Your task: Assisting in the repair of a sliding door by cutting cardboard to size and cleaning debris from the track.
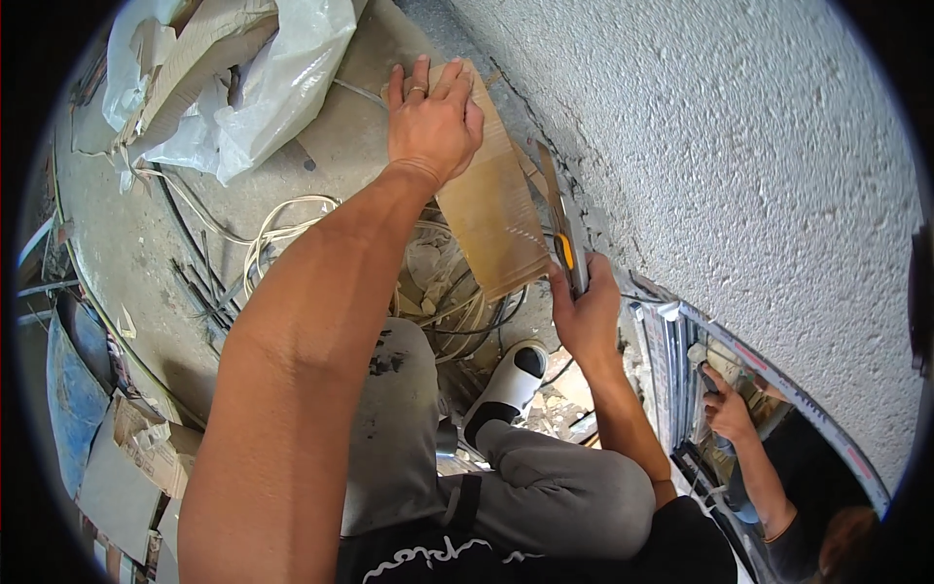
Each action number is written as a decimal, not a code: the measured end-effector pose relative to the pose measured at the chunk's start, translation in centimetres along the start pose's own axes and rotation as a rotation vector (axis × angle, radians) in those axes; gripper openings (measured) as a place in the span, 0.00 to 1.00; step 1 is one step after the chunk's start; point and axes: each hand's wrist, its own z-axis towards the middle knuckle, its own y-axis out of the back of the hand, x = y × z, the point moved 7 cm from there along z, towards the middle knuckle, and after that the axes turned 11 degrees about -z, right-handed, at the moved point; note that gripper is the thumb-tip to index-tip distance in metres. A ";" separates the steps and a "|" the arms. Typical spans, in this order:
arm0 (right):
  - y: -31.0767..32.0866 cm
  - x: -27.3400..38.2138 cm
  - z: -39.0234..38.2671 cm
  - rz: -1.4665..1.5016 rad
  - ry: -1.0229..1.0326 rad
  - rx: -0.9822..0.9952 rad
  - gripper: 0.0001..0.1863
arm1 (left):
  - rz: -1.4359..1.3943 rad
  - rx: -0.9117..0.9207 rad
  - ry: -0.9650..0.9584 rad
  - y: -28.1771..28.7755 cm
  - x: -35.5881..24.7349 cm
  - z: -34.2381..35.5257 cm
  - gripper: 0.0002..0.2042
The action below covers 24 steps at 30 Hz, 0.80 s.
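Observation:
My left hand [435, 117] lies palm down on a long piece of brown cardboard [498, 219], fingers stretched out over its far end. A ring shows on one finger. The cardboard slants above the floor beside the rough wall. My right hand [592, 307] is closed round a grey utility knife [570, 243] with a yellow-orange slider, just right of the cardboard's near end. The knife points away from me, along the wall. A thin brownish strip [547, 170] shows at its far end; whether it is the blade I cannot tell.
A rough white wall [739, 127] rises on the right, above a framed opening where another person's hand [725, 409] holds a dark tool. Pale cables [272, 234] and rubble lie on the floor. Plastic sheeting [282, 88] with cardboard sits far left. My shoe [511, 384] is below the cardboard.

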 end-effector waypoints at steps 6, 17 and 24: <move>-2.6 -1.6 -0.2 0.239 -0.091 -0.095 0.14 | 0.009 -0.005 -0.030 0.1 -1.0 0.8 0.19; -3.5 -2.8 -2.5 0.382 -0.088 -0.096 0.20 | -0.352 0.048 0.176 3.9 0.2 2.9 0.22; -6.6 -2.4 -10.8 0.539 0.089 -0.161 0.24 | -0.683 0.626 0.386 9.5 -0.8 1.0 0.09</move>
